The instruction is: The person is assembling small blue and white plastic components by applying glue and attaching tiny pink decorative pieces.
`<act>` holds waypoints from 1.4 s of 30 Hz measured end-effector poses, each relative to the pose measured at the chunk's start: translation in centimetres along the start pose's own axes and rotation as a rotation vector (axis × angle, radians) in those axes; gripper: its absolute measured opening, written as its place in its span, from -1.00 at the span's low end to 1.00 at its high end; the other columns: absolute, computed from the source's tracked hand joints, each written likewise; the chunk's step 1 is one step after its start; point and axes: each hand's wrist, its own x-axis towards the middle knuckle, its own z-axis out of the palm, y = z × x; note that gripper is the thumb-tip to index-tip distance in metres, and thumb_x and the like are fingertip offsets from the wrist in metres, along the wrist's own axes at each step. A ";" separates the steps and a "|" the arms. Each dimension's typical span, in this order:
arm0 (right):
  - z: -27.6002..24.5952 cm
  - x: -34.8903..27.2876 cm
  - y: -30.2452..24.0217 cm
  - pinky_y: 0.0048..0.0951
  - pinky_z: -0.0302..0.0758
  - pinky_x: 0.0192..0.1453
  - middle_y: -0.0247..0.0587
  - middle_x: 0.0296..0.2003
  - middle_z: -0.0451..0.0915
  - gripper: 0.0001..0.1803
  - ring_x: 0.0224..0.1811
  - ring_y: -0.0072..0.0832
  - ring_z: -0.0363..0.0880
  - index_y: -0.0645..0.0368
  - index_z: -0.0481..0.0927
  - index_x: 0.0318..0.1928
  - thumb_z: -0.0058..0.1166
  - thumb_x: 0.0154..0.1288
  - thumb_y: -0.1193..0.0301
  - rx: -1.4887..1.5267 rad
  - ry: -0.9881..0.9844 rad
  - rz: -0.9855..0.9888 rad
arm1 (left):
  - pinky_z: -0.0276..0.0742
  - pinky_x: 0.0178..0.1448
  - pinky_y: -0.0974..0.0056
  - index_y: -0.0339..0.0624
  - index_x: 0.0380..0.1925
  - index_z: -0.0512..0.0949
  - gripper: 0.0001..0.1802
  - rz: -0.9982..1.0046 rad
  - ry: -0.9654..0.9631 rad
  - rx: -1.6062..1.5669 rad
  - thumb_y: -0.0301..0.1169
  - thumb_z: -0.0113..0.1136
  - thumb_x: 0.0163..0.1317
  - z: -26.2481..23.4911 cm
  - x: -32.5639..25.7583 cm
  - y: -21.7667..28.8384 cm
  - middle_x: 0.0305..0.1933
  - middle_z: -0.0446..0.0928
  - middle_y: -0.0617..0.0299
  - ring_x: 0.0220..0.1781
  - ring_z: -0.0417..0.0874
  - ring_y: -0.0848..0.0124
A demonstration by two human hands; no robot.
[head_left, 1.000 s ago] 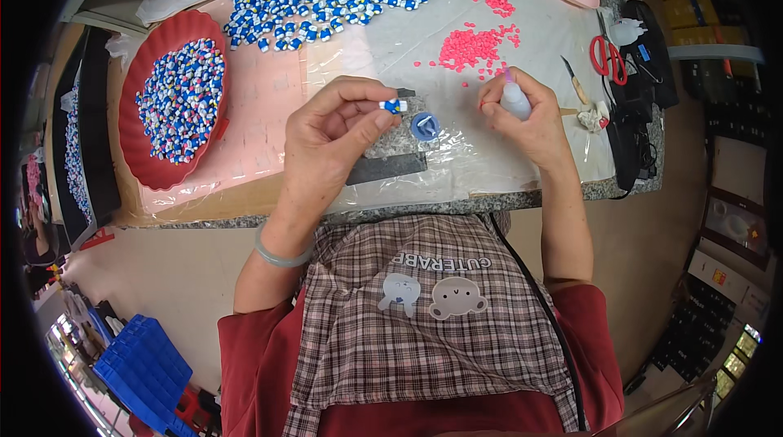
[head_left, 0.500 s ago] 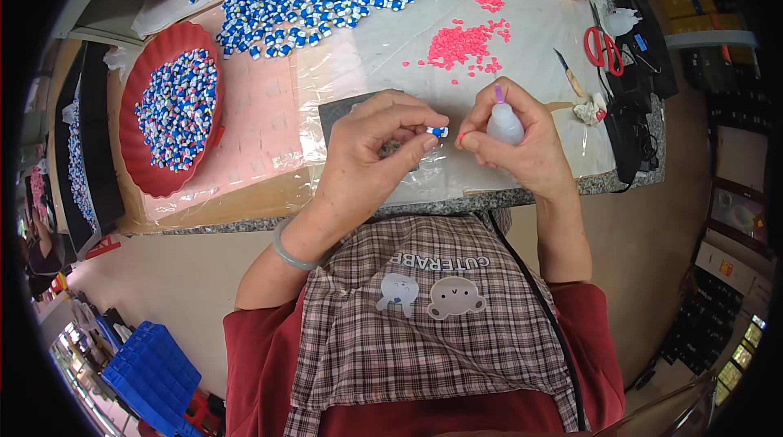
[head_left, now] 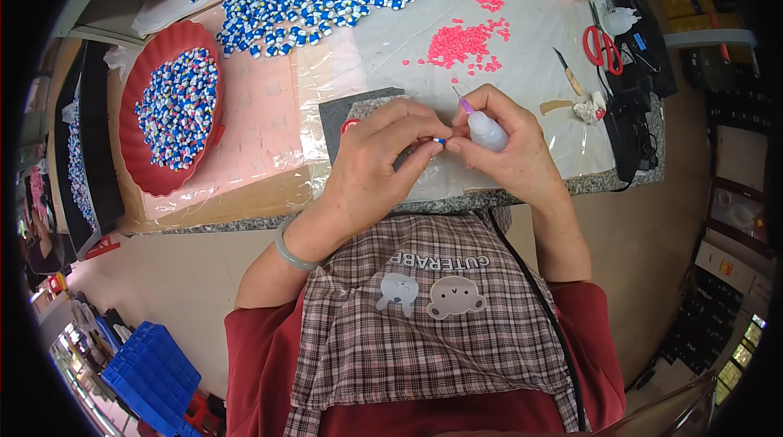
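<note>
Between the thumb and fingers of my left hand [head_left: 371, 151] is a small blue-and-white figurine piece [head_left: 440, 141], mostly covered by fingertips. My right hand [head_left: 522, 151] is closed around a translucent squeeze bottle [head_left: 487, 132] with a purple needle tip [head_left: 466, 106] that points up and away. The right thumb and index finger meet the left fingertips at the figurine piece. Whether a small pink piece sits between them is hidden. Beyond my hands lie many little pink pieces [head_left: 459, 44] on the white sheet. Under my left hand a dark grey mat [head_left: 334, 115] partly shows.
Many blue-and-white figurine pieces [head_left: 318, 8] spread over the far left of the table. A red scalloped dish [head_left: 133, 131] full of similar pieces stands at left. Red-handled scissors [head_left: 603, 52], a wooden-handled knife [head_left: 573, 80] and a crumpled white wad [head_left: 589, 110] lie at right.
My right hand has moved left and brought its fingertips against the left hand's piece. The bottle's tip has tilted left. A pink bit seen earlier at the right fingertips is now hidden.
</note>
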 end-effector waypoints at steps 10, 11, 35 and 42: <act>0.2 -0.2 0.4 -0.64 0.41 -0.37 -0.40 -0.39 0.53 -0.73 -0.41 -0.74 0.44 0.16 0.45 -0.19 0.26 0.14 0.58 -0.097 0.013 -0.054 | 0.59 -0.17 0.29 -0.27 -0.27 0.62 -0.78 0.193 -0.043 0.106 -0.67 0.28 0.04 0.1 0.1 -0.5 -0.20 0.60 0.08 -0.21 0.66 0.25; 0.1 -0.2 0.3 -0.64 0.42 -0.37 -0.41 -0.41 0.53 -0.72 -0.42 -0.73 0.45 0.16 0.45 -0.19 0.28 0.13 0.57 -0.138 0.038 -0.074 | 0.60 -0.16 0.29 -0.28 -0.27 0.62 -0.78 0.184 -0.049 0.089 -0.68 0.28 0.04 0.1 0.1 -0.4 -0.20 0.60 0.08 -0.21 0.66 0.26; 0.0 0.2 0.9 -0.71 0.25 -0.57 -0.32 -0.51 0.52 -0.82 -0.59 -0.71 0.41 0.15 0.43 -0.16 0.14 0.28 0.50 0.391 0.097 0.082 | 0.62 -0.09 0.38 -0.41 -0.21 0.57 -0.84 -0.363 0.119 -0.768 -0.71 0.19 0.18 -4.0 -1.1 -1.3 -0.11 0.53 0.12 -0.13 0.64 0.41; -1.3 -0.2 1.5 -0.66 0.24 -0.56 -0.30 -0.52 0.51 -0.87 -0.59 -0.67 0.40 0.15 0.47 -0.20 0.11 0.31 0.43 0.323 0.180 0.066 | 0.55 -0.17 0.41 -0.31 -0.30 0.59 -0.89 -0.033 0.659 0.278 -0.67 0.22 0.17 -14.7 -2.9 -3.4 -0.21 0.58 0.23 -0.24 0.60 0.50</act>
